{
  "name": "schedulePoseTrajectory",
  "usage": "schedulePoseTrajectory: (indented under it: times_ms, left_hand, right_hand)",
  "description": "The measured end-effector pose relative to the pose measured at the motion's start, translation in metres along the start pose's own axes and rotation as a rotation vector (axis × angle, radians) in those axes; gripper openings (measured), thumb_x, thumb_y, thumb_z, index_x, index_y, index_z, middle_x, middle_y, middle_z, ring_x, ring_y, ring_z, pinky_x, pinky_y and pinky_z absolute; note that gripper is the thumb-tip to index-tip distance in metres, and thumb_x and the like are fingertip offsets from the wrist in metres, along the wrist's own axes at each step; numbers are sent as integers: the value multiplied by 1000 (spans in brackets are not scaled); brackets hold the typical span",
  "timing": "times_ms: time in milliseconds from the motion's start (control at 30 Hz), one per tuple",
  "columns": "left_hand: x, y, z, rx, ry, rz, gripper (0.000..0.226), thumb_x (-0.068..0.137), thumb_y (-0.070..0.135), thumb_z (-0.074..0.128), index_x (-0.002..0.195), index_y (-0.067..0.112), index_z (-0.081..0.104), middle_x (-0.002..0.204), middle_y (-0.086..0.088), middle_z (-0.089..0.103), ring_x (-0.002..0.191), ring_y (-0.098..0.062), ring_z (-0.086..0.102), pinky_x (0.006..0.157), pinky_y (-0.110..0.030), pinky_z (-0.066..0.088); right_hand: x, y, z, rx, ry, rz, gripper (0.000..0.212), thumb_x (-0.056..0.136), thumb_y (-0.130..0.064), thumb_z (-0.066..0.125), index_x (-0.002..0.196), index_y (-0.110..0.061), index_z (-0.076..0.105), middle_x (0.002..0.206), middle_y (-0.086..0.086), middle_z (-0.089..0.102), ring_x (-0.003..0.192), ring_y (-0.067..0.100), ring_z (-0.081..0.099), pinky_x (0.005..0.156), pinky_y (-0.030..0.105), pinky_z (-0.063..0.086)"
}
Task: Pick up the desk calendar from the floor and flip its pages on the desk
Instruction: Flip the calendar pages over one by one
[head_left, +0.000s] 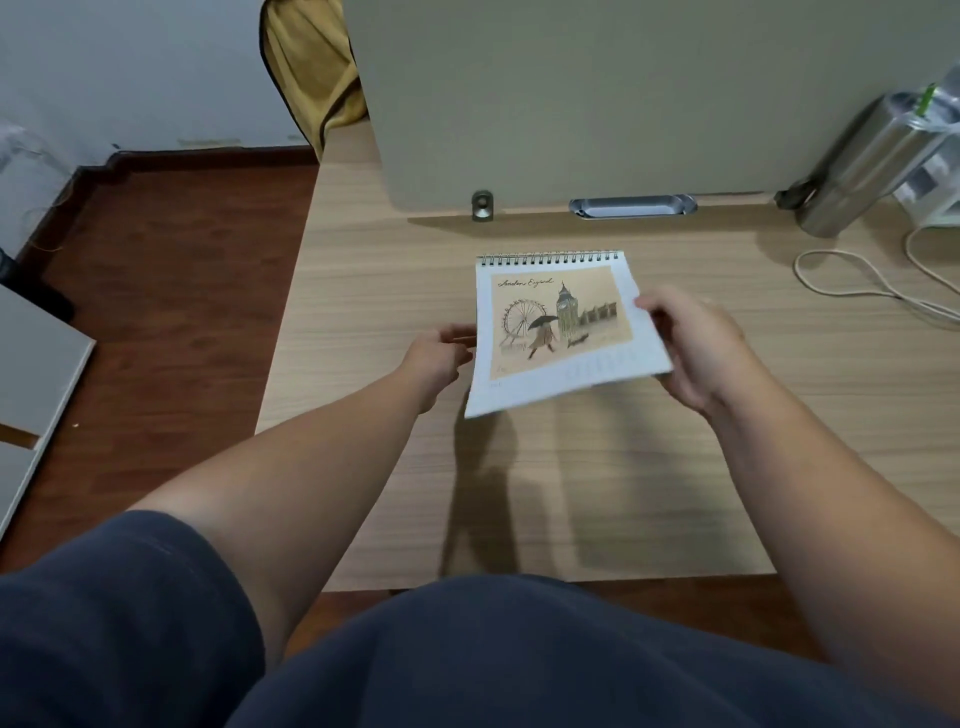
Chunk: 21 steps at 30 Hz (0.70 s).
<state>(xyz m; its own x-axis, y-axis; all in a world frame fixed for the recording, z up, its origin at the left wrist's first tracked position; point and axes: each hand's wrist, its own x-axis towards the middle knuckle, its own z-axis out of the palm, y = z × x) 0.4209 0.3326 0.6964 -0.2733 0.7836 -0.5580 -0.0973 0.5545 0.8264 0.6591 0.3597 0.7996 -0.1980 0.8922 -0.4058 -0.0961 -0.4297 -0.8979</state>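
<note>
The calendar (spiral edge away) sits above the worktop, right hand gripping its right edge, left hand closed on its left edge.

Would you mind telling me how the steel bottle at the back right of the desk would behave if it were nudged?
The steel bottle looks smooth and shiny, so probably slippery to grip. It is tall and narrow, so a push near the top might tip it. Its round body would likely roll across the desk toward the white cable.
</note>
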Motion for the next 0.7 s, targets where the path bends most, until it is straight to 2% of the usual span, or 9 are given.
schedulePoseTrajectory:
  times_ms: [67, 167, 233, 267, 333, 400, 500, 600, 700]
  left_hand:
    - [-3, 2, -1, 16, -13, 8, 38, 91, -6, 37, 107, 20, 59, 102, 2, 65, 94, -18, 57, 74, -29, 38]
    - [-2, 3, -1, 76, -29, 12, 40, 91, -5, 38, 114, 19, 61, 121, -1, 62, 111, -19, 55, 82, -32, 41]
    - [-1, 3, 0, 84, -22, 15, 39, 91, -5, 38, 109, 20, 61, 117, -1, 62, 109, -19, 55, 83, -33, 39]
    - [0, 4, 0, 86, -13, 15, 39, 91, -5, 37, 107, 21, 61, 114, 0, 62, 107, -19, 55, 79, -32, 40]
    - [2, 5, 1, 95, -9, 13, 40, 92, -4, 34, 108, 21, 60, 112, 1, 62, 105, -18, 56, 69, -28, 38]
    - [3, 6, 2, 100, -15, 6, 39, 93, -2, 33, 111, 21, 60, 111, 2, 63, 106, -17, 57, 73, -30, 39]
    - [5, 8, 2, 69, -10, -26, 27, 99, 12, 37, 108, 23, 59, 111, 2, 64, 107, -17, 59, 94, -38, 38]
    - [8, 7, 4, 11, -8, -51, 29, 100, 26, 38, 116, 18, 61, 114, 0, 66, 106, -18, 60, 97, -39, 36]
    - [12, 6, 5, -7, -6, -73, 32, 100, 29, 36, 115, 17, 63, 116, -1, 68, 107, -19, 63, 97, -39, 37]
  right_hand:
    - [1, -18, 2, 184, -74, 19, 13, 87, -14, 49, 76, -11, 56, 59, 1, 64, 50, 12, 62, 44, 20, 49]
    - [12, -42, 10, 317, -144, 28, 28, 93, -25, 43, 71, -15, 58, 75, 5, 76, 60, 10, 71, 54, 19, 56]
    - [25, -53, 17, 333, -152, 29, 32, 95, -31, 42, 85, -11, 65, 86, 8, 78, 70, 14, 74, 58, 22, 57]
    - [32, -56, 19, 317, -147, 29, 34, 96, -33, 42, 95, -9, 66, 91, 9, 77, 76, 16, 75, 59, 24, 58]
    - [46, -58, 22, 224, -133, 27, 37, 96, -34, 42, 108, -7, 65, 101, 10, 76, 83, 19, 75, 63, 26, 59]
    - [58, -58, 22, 67, -100, 18, 37, 95, -35, 45, 111, -8, 64, 108, 10, 73, 79, 20, 75, 63, 27, 58]
    - [71, -52, 18, -246, 37, -34, 28, 90, -32, 49, 100, -12, 66, 103, 6, 74, 62, 17, 74, 52, 23, 54]
    - [77, -39, 13, -381, 144, -70, 19, 81, -21, 51, 89, -12, 66, 99, 6, 72, 47, 16, 67, 48, 22, 49]
    - [76, -17, 4, -463, 128, -60, 21, 83, -28, 49, 78, -19, 67, 97, 2, 74, 61, 18, 66, 62, 25, 47]
